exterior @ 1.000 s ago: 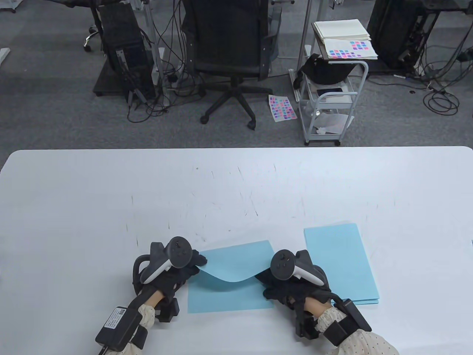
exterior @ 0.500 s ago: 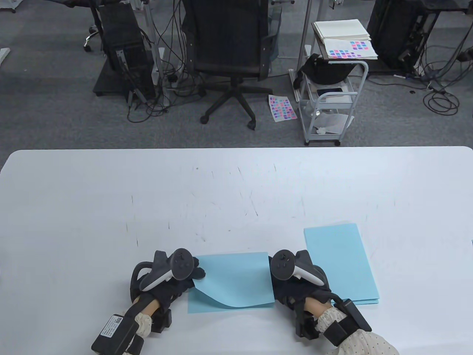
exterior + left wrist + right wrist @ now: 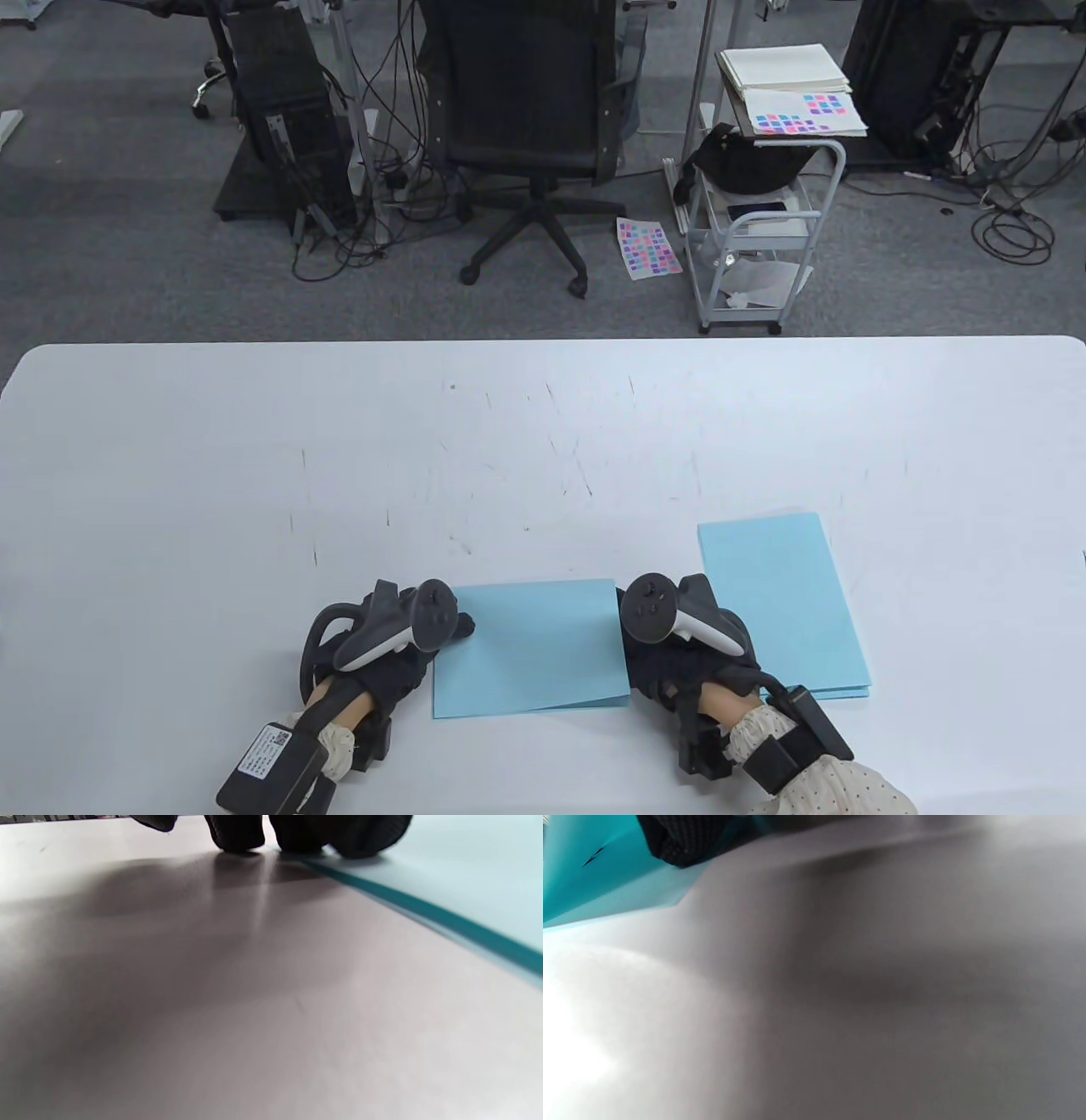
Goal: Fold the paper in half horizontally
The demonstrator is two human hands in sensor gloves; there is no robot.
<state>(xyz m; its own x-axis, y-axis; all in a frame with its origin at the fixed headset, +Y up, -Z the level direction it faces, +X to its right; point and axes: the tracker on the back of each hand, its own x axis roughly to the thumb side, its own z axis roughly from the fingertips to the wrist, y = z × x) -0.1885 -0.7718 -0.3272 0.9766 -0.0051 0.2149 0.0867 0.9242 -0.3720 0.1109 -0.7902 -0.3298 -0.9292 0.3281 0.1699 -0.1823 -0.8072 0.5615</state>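
The light blue paper [image 3: 530, 649] lies folded near the table's front edge, its upper layer flat on the lower, the near edges slightly skewed. My left hand [image 3: 450, 630] rests at its left edge with fingertips [image 3: 237, 834] down on the table and on the paper's edge [image 3: 445, 878]. My right hand [image 3: 632, 654] lies over the paper's right edge. In the right wrist view one fingertip [image 3: 683, 840] presses on the paper [image 3: 594, 887] near its corner. Most of that hand's fingers are hidden under the tracker.
A stack of the same blue sheets [image 3: 780, 607] lies just right of my right hand. The white table [image 3: 543, 441] stretches far beyond the paper. An office chair [image 3: 530, 127] and a small cart [image 3: 755, 229] stand on the floor behind the table.
The raised, curved upper half has come down: first its right side, then the left corner, carried down by my left hand. It now lies flat. My right hand has stayed put.
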